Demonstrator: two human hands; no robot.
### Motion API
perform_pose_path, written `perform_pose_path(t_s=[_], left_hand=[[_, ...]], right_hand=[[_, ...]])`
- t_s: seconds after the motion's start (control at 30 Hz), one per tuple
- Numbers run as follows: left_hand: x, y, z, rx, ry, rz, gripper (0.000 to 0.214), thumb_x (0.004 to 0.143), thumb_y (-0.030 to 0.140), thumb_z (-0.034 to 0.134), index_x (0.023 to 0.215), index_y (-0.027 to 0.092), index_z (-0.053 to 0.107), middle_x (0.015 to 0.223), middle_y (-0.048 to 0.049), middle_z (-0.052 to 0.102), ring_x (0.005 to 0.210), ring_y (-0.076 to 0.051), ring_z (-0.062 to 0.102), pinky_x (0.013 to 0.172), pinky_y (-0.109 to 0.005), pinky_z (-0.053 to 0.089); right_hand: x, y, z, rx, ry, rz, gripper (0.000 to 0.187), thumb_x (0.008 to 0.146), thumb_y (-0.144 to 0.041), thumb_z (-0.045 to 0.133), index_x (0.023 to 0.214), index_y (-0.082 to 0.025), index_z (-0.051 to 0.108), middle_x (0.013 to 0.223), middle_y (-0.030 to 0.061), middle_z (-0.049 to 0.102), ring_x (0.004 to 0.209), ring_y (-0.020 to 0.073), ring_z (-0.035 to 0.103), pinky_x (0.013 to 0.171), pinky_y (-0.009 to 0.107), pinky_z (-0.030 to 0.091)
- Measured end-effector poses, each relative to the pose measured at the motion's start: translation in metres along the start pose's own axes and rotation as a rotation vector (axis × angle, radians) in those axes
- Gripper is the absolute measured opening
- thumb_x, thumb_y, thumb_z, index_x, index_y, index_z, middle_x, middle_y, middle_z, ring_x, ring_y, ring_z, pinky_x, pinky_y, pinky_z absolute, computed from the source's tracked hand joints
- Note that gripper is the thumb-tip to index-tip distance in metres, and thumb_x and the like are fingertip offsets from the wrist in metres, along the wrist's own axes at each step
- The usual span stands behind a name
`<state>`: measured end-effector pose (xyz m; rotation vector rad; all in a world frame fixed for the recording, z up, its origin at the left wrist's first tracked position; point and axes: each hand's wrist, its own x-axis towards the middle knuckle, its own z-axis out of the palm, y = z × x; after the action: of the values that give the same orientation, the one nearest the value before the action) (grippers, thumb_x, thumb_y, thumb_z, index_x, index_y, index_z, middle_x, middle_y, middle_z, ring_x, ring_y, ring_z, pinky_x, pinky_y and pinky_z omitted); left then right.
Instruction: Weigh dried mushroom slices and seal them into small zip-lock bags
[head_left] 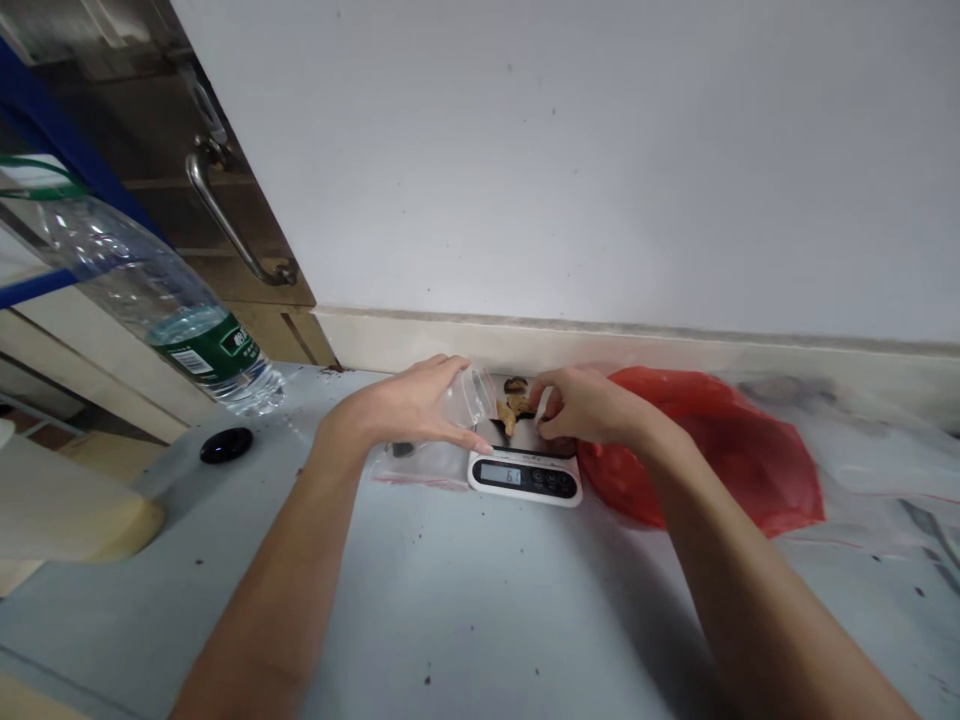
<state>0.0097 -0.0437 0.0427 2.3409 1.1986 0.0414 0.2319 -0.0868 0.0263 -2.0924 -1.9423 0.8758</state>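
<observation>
The left hand [405,405] grasps the mouth of a clear bag [429,466], fingers curled round it and holding it open just left of the scale [525,476]. The right hand [589,405] has its fingers bunched over the brown dried pieces [513,406] on the scale plate; whether they grip one I cannot tell. The weighing looks done, since the display shows a reading, while most pieces lie between the two sets of fingertips, not yet bagged.

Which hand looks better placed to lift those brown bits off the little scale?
Probably the right hand: it sits right at the brown bits on the scale, while the left hand is occupied holding the clear bag beside it.
</observation>
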Motion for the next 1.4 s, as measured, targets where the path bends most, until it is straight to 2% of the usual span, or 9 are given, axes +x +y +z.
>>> perform_pose_path(t_s=[0.33, 0.5, 0.6, 0.9, 1.03, 1.13, 1.23, 1.3, 1.4], left_hand=[[0.003, 0.005, 0.005, 0.016, -0.033, 0.042, 0.096, 0.063, 0.071, 0.079, 0.146, 0.027, 0.055, 0.151, -0.0147, 0.058, 0.139, -0.041, 0.054, 0.108, -0.049, 0.049], [0.003, 0.004, 0.005, 0.043, -0.032, 0.066, 0.09, 0.066, 0.072, 0.078, 0.143, 0.031, 0.056, 0.147, -0.013, 0.061, 0.135, -0.039, 0.057, 0.102, -0.047, 0.052], [0.002, 0.004, 0.005, 0.054, -0.029, 0.068, 0.093, 0.067, 0.073, 0.077, 0.146, 0.031, 0.053, 0.151, -0.0142, 0.058, 0.136, -0.04, 0.056, 0.105, -0.048, 0.05], [0.001, 0.01, 0.001, 0.035, -0.144, -0.06, 0.105, 0.066, 0.073, 0.077, 0.153, 0.026, 0.044, 0.163, -0.013, 0.045, 0.147, -0.039, 0.043, 0.113, -0.042, 0.043], [0.001, 0.012, 0.001, 0.023, -0.152, -0.075, 0.106, 0.066, 0.071, 0.078, 0.154, 0.025, 0.042, 0.162, -0.0126, 0.045, 0.145, -0.038, 0.044, 0.112, -0.042, 0.043], [0.003, 0.012, 0.003, 0.014, -0.145, -0.056, 0.098, 0.065, 0.071, 0.079, 0.146, 0.026, 0.048, 0.155, -0.012, 0.052, 0.139, -0.037, 0.05, 0.107, -0.043, 0.046], [0.005, 0.009, 0.003, -0.04, -0.119, 0.002, 0.088, 0.067, 0.07, 0.078, 0.138, 0.024, 0.053, 0.142, -0.0117, 0.061, 0.128, -0.035, 0.058, 0.103, -0.042, 0.049], [0.003, 0.006, 0.0, -0.069, -0.086, 0.015, 0.087, 0.069, 0.071, 0.076, 0.138, 0.023, 0.053, 0.141, -0.0119, 0.062, 0.127, -0.034, 0.058, 0.103, -0.041, 0.049], [-0.001, 0.003, -0.006, -0.039, -0.051, -0.048, 0.096, 0.067, 0.075, 0.074, 0.144, 0.025, 0.049, 0.154, -0.0125, 0.053, 0.138, -0.037, 0.051, 0.106, -0.041, 0.046]], right_hand=[[0.002, 0.007, -0.006, 0.108, 0.02, -0.076, 0.016, 0.066, -0.005, 0.066, 0.063, -0.021, 0.064, 0.06, -0.002, 0.065, 0.059, 0.015, 0.062, 0.054, 0.025, 0.046], [0.0, 0.007, -0.007, 0.045, 0.104, -0.05, 0.02, 0.063, -0.006, 0.073, 0.075, -0.021, 0.068, 0.077, 0.0013, 0.072, 0.071, 0.0177, 0.067, 0.058, 0.025, 0.048], [0.0, 0.005, -0.004, -0.045, 0.082, -0.01, 0.028, 0.062, -0.006, 0.074, 0.086, -0.021, 0.072, 0.083, 0.0034, 0.075, 0.071, 0.0187, 0.067, 0.055, 0.025, 0.046], [0.002, 0.0, 0.0, -0.047, 0.037, 0.016, 0.022, 0.063, 0.003, 0.062, 0.067, -0.016, 0.071, 0.056, -0.0003, 0.064, 0.054, 0.0146, 0.06, 0.049, 0.024, 0.039], [0.0, 0.002, -0.005, 0.059, 0.104, -0.045, 0.019, 0.071, 0.0, 0.065, 0.072, -0.018, 0.071, 0.07, 0.0008, 0.073, 0.063, 0.0147, 0.066, 0.054, 0.022, 0.046], [-0.006, -0.006, -0.008, 0.333, 0.172, -0.192, 0.015, 0.074, -0.005, 0.073, 0.076, -0.019, 0.07, 0.078, 0.0021, 0.077, 0.074, 0.0162, 0.072, 0.067, 0.022, 0.053], [-0.014, -0.017, -0.009, 0.576, 0.165, -0.331, 0.012, 0.078, -0.013, 0.076, 0.088, -0.019, 0.072, 0.082, 0.0039, 0.08, 0.08, 0.0188, 0.075, 0.072, 0.027, 0.058], [-0.014, -0.02, -0.008, 0.588, 0.23, -0.374, 0.013, 0.084, -0.017, 0.073, 0.096, -0.018, 0.074, 0.088, 0.006, 0.081, 0.084, 0.0206, 0.076, 0.073, 0.029, 0.059], [-0.007, -0.015, -0.005, 0.352, 0.372, -0.314, 0.021, 0.084, -0.013, 0.068, 0.103, -0.018, 0.076, 0.103, 0.0093, 0.082, 0.095, 0.0239, 0.076, 0.078, 0.031, 0.058]])
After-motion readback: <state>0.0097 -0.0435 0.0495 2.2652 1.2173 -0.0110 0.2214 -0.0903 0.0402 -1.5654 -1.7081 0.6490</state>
